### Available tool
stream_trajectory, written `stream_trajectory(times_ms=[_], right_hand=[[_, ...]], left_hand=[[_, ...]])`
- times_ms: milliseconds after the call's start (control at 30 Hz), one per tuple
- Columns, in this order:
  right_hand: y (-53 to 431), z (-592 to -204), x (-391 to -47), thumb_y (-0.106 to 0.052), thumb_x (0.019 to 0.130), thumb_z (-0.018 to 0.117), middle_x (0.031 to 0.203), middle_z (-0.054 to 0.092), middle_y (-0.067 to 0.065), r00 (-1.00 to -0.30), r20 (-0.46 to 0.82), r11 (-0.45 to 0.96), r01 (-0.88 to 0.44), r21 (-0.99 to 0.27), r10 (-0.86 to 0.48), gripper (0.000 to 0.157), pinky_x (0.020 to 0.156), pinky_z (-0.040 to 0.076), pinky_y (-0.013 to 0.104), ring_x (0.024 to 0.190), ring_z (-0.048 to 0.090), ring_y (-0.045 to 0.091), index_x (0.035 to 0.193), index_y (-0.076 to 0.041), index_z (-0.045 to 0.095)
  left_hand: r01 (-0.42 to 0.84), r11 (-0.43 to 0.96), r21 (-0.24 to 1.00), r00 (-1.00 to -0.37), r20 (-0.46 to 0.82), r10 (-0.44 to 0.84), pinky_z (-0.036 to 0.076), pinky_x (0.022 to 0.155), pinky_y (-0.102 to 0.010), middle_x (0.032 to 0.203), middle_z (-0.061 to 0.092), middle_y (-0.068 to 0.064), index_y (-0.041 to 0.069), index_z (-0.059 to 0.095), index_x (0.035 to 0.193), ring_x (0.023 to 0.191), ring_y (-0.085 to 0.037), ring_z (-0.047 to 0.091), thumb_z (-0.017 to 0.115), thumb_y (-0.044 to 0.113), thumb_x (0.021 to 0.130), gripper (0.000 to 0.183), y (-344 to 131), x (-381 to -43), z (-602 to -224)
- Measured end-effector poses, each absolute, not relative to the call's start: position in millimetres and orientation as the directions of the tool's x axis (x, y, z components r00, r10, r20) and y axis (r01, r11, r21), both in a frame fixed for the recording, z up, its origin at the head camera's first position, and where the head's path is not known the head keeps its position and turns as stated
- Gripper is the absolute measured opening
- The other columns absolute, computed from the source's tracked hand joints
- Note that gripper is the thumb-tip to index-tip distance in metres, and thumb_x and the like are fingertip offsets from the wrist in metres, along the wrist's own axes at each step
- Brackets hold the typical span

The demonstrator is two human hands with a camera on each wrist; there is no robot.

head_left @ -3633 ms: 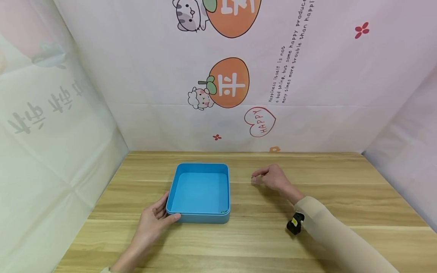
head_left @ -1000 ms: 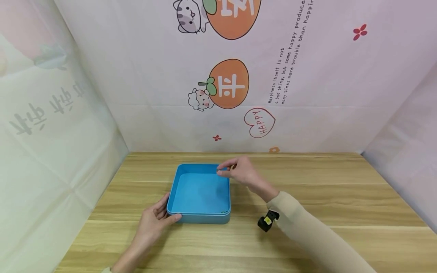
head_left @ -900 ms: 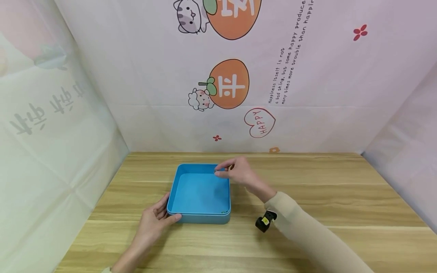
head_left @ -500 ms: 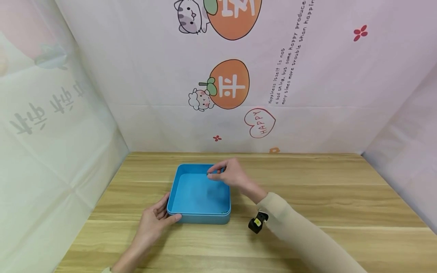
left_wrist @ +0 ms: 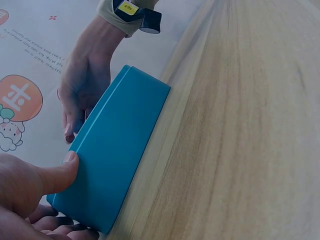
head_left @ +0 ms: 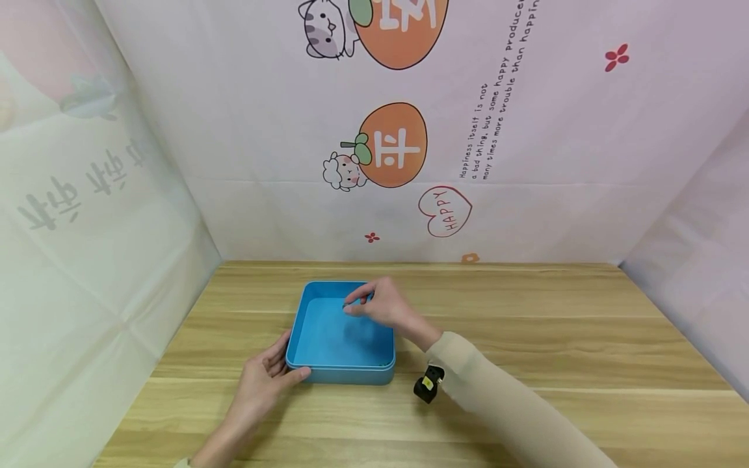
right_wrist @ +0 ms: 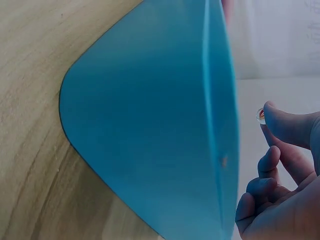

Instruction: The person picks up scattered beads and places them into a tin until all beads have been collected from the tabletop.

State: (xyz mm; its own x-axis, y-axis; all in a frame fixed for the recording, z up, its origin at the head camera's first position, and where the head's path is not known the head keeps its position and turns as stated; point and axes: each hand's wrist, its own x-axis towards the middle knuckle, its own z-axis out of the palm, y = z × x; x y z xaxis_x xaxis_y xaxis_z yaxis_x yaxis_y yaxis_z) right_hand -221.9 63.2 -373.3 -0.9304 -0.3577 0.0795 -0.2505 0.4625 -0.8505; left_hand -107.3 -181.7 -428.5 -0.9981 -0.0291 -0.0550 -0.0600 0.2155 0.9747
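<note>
A square, open-topped blue box (head_left: 351, 375) stands on the wooden table. My left hand (head_left: 261, 379) grips its near left corner, thumb over the front wall and fingers along the left side, as the left wrist view also shows. Above the inside of the box, my right hand (head_left: 383, 303) pinches a clear glass marble (right_wrist: 260, 116) with a red and yellow swirl between thumb and forefinger. The other fingers of that hand are loosely curled. Small greenish bits (head_left: 383, 364) show in the box's near right corner, mostly hidden by the front wall.
The wooden table (head_left: 526, 318) reaches back to a white printed cloth (head_left: 281, 214), with more cloth on both sides. A black wrist camera (head_left: 427, 385) hangs under my right sleeve, close to the right of the box.
My right hand, first over the table right of the box, has moved left across the right wall with the marble, until over the box's inside. The left hand and the box have stayed put.
</note>
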Motion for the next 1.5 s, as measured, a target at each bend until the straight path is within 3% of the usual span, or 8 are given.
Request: stream_trajectory(times_ms=[533,1233,1500], right_hand=[[50,-384,-224,-0.013,0.091,0.085,0.078,0.064,0.002,-0.923,0.049,0.499,-0.250,-0.830,-0.382,0.006,0.055,0.037,0.025,0.066,0.051,0.017,0.095,-0.008,0.085],[39,-388,-224,-0.010,0.090,0.086,0.068,0.062,0.000,-0.927,0.020,0.554,-0.240,-0.797,-0.374,0.006,0.057,0.040,0.025,0.067,0.053,0.015,0.093,-0.006,0.085],[40,-385,-223,-0.011,0.091,0.086,0.067,0.062,0.000,-0.926,0.046,0.550,-0.262,-0.793,-0.374,0.013,0.057,0.040,0.025,0.064,0.053,0.015,0.101,-0.003,0.084]], left_hand=[[-0.068,0.217,0.974,-0.998,-0.064,-0.025,0.046,0.109,-0.045,0.162,0.035,-0.029,-0.004,0.036,0.161,0.146,-0.041,0.039,0.084,0.006,0.091,0.085,-182,-108,-429],[-0.056,0.203,0.978,-0.998,-0.052,-0.025,0.046,0.109,-0.045,0.162,0.035,-0.028,-0.005,0.036,0.160,0.146,-0.040,0.039,0.084,0.006,0.091,0.085,-182,-106,-429],[-0.063,0.214,0.975,-0.998,-0.059,-0.024,0.047,0.108,-0.045,0.162,0.035,-0.028,-0.004,0.036,0.161,0.146,-0.041,0.039,0.085,0.008,0.091,0.086,-183,-107,-430]])
